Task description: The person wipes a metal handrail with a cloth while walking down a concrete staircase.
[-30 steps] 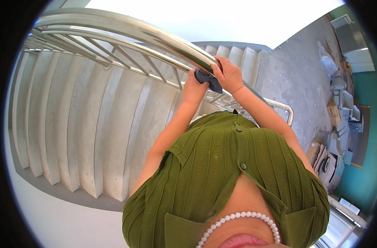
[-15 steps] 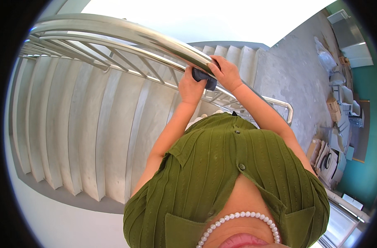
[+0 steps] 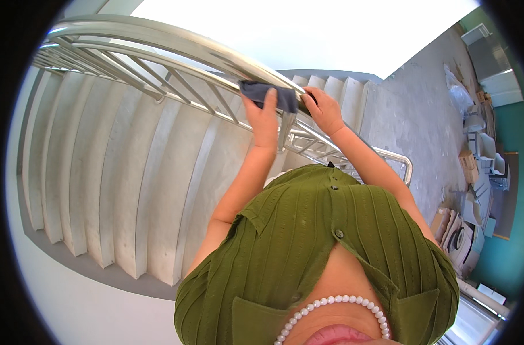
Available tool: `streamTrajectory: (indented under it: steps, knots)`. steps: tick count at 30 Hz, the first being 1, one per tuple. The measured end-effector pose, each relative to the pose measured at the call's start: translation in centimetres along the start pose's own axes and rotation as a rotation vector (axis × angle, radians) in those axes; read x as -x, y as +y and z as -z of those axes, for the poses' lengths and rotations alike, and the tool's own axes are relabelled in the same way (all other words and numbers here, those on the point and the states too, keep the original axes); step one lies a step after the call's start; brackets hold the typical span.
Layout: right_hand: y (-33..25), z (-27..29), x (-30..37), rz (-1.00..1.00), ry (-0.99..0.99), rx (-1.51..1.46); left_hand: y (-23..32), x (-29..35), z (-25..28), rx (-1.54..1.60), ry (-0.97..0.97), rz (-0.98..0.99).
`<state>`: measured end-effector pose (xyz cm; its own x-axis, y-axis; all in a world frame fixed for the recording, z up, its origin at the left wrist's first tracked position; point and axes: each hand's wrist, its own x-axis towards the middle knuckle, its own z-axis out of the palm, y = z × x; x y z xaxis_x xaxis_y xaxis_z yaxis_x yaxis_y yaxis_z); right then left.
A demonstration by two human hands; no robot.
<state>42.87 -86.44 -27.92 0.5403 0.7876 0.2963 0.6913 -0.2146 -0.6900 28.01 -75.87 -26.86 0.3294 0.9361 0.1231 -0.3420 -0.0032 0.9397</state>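
- The left hand (image 3: 262,121) is closed on a dark grey-blue cloth (image 3: 285,99), its thumb lying across the near face of the fabric; the other fingers are mostly hidden
- The cloth is bunched against the near side of a shiny metal handrail (image 3: 176,34), spread along it from the left hand almost to the fingers of the other hand
- The right hand (image 3: 326,112) is curled around the handrail just beside the right end of the cloth, gripping the bare metal, with its fingertips partly out of sight
- Both arms reach forward, and the two hands are near each other but apart, left and right along the same stretch of rail
- A metal post (image 3: 285,131) stands below the cloth, just to the right of the left wrist
- Under the handrail runs a thinner lower rail (image 3: 213,110) with slanting bars, stretching away to the upper left
- Pale concrete steps (image 3: 124,172) fill the left side, and a second flight (image 3: 334,89) shows beyond the right hand
- A grey floor (image 3: 400,121) lies to the right; along its far side are a clear plastic bag (image 3: 457,92), a brown cardboard box (image 3: 467,167) and other piled items, near a teal wall (image 3: 506,256)
- The person wears a ribbed green buttoned top (image 3: 302,230) and a white bead necklace (image 3: 345,299)
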Motion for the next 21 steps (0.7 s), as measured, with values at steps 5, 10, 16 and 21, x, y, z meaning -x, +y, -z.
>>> streamTrajectory:
  steps: [5, 10, 16, 21]
  knots:
    - [-0.1, 0.2, 0.3, 0.022, 0.008, -0.011, -2.4, 1.2, -1.8, -0.016, 0.009, 0.036]
    - [-0.6, 0.6, 0.5, 0.026, 0.023, 0.009, 1.8, -6.3, -2.0, 0.122, 0.247, -0.026]
    - [-0.6, 0.3, 0.7, 0.123, 0.08, 0.037, 9.0, -17.5, 3.4, -0.065, 0.393, -0.249]
    - [-1.1, 0.1, 0.9, 0.141, 0.069, 0.022, 16.7, -28.3, 10.0, -0.462, 0.657, -0.406]
